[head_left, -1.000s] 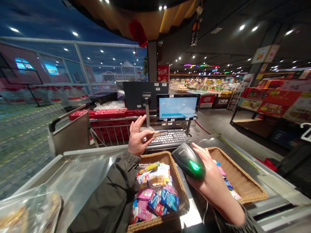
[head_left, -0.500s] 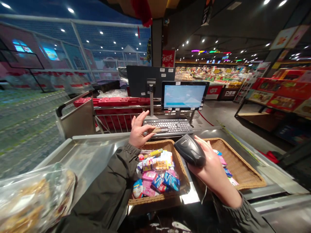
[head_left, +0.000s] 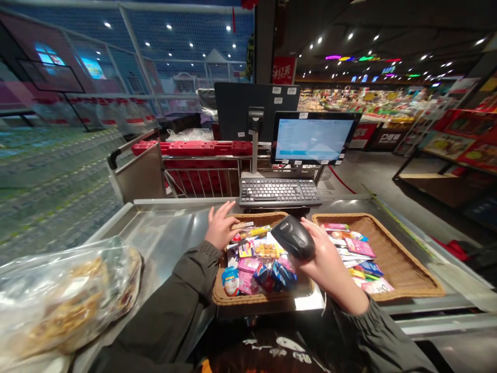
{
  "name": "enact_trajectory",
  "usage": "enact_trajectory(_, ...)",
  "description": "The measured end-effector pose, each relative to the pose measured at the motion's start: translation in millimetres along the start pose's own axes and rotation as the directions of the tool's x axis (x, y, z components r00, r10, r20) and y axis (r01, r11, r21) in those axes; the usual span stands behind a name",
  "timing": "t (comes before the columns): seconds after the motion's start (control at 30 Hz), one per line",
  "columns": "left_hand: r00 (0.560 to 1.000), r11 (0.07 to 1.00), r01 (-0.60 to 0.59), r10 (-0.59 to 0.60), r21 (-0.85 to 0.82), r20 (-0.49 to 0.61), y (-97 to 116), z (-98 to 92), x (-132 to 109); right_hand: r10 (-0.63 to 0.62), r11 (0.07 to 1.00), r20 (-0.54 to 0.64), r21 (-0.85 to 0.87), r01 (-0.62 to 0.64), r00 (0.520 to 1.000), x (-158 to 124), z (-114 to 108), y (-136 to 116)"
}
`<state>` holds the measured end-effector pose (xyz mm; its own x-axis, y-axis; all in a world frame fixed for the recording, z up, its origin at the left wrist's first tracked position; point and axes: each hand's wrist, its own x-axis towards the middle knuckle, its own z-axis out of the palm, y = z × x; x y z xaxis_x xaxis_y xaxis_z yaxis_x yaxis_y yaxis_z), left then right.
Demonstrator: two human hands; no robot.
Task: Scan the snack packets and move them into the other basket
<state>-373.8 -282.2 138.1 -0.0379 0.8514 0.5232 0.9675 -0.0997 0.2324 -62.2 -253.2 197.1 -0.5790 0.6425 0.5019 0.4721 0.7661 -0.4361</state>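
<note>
My right hand [head_left: 328, 259] is wrapped round a black handheld barcode scanner [head_left: 294, 238], its head pointing up and left. Over the far left corner of the left wicker basket [head_left: 264, 299], my left hand [head_left: 220, 226] pinches a thin brown stick-shaped packet [head_left: 244, 225] by its end, other fingers spread. The packet is low, just above or touching the goods; which, I cannot tell. Small snack packs fill this basket, among them a yellow tube [head_left: 255, 231], pink packets [head_left: 248, 274] and blue packets [head_left: 283, 275]. My right hand partly hides the right wicker basket [head_left: 404, 259], with several packets at its left side.
Behind the baskets stand a black keyboard [head_left: 279, 190], a lit screen [head_left: 314, 139] and a second monitor's back [head_left: 254, 111]. A clear bag of brown food [head_left: 73, 295] lies on the metal counter [head_left: 163, 233] at left. A cart [head_left: 202, 178] stands beyond.
My left hand has lowered the stick-shaped packet from in front of the keyboard into the left basket's far corner. The scanner stays in my right hand, and the view has tipped down.
</note>
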Motion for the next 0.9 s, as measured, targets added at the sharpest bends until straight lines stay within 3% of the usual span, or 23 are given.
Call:
enact_trajectory(0.33, 0.969, 0.975, 0.119, -0.156, 0.189, 0.190, -14, 38.2, -33, 0.043, 0.998, 0.135, 0.038, -0.049, 0.990, 2, 28, -10)
enact_trajectory(0.43, 0.940, 0.974, 0.081, -0.145, 0.211, 0.308, -13, 38.4, -41, 0.087, 0.994, 0.161, 0.053, -0.097, 0.983, 0, 31, -10)
enact_trajectory(0.53, 0.871, 0.981, 0.032, -0.122, 0.194, 0.475, -10, 30.0, -44, 0.121, 0.989, 0.199, 0.065, -0.136, 0.973, -2, 33, -7)
enact_trajectory(0.6, 0.840, 0.982, 0.006, -0.108, 0.190, 0.531, -6, 20.6, -42, 0.133, 0.985, 0.207, 0.079, -0.152, 0.969, -4, 34, -4)
enact_trajectory(0.77, 0.896, 0.979, -0.111, 0.023, 0.173, 0.443, 20, -4.2, -22, 0.141, 0.981, 0.152, 0.111, -0.159, 0.978, -16, 32, 10)
enact_trajectory(0.9, 0.891, 0.964, -0.263, 0.227, 0.038, 0.392, 57, -5.8, 8, 0.172, 0.979, 0.068, 0.100, -0.178, 0.983, -31, 17, 29)
